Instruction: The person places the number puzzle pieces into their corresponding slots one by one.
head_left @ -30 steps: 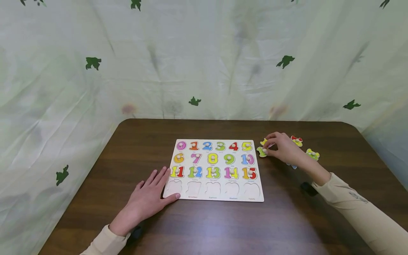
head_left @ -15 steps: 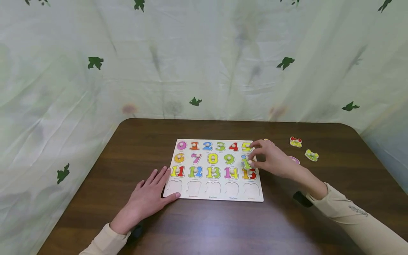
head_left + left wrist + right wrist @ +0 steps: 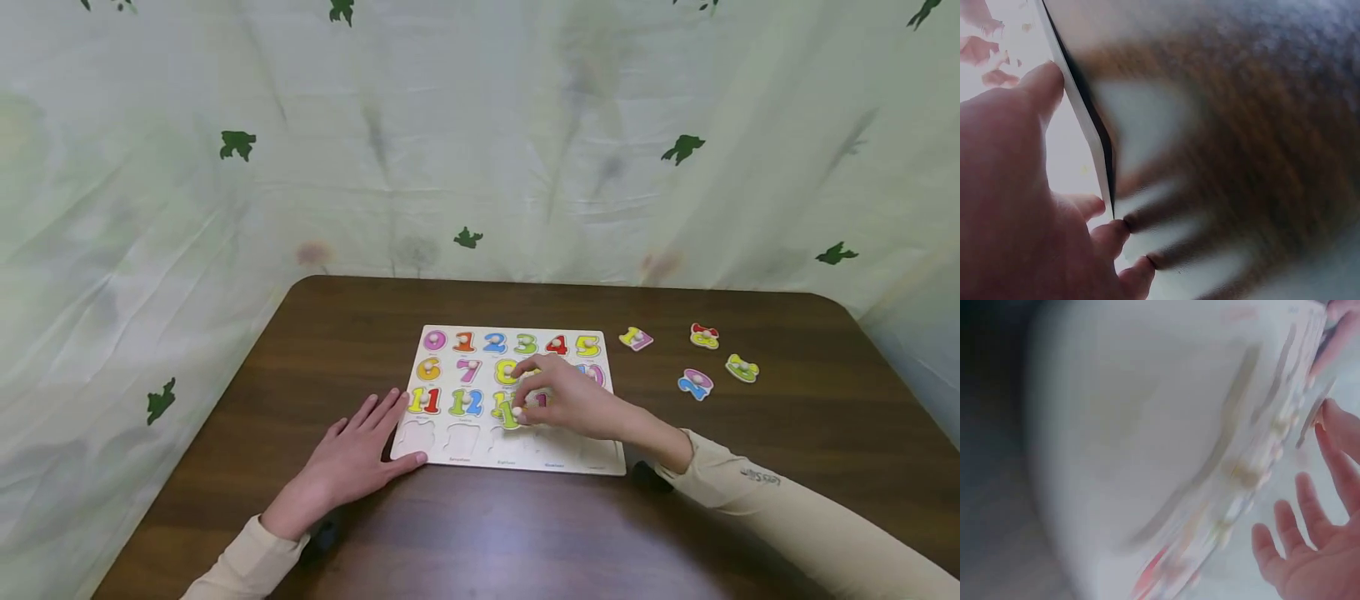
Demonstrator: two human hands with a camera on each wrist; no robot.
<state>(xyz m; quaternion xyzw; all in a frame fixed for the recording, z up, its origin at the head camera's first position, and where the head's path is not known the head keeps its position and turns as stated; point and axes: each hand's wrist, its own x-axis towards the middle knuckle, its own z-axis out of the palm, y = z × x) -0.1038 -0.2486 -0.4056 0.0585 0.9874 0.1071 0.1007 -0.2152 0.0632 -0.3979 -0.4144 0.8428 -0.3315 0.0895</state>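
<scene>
My left hand (image 3: 348,471) rests with fingers spread on the near left corner of the white number puzzle board (image 3: 486,452). In the left wrist view, its thumb (image 3: 1047,84) lies along the board's edge. Above the board, my right hand (image 3: 573,402) pinches a green number puzzle piece (image 3: 508,415) by its knob, over the 13 and the bottom row of recesses. The right wrist view shows that piece (image 3: 1313,415) thin and edge-on between thumb and fingertip, clear of the board. Numbers 0 to 12 mostly show in their places; my right hand covers several others.
Several loose number pieces lie on the brown table (image 3: 675,517) right of the board: a yellow and purple one (image 3: 636,338), a red and yellow one (image 3: 704,336), a yellow-green one (image 3: 742,368) and a pink and blue one (image 3: 696,384). A patterned curtain (image 3: 525,167) hangs behind.
My right hand has carried the green piece from the table right of the board leftward across it, uncovering the loose pieces. The left hand stays on the corner.
</scene>
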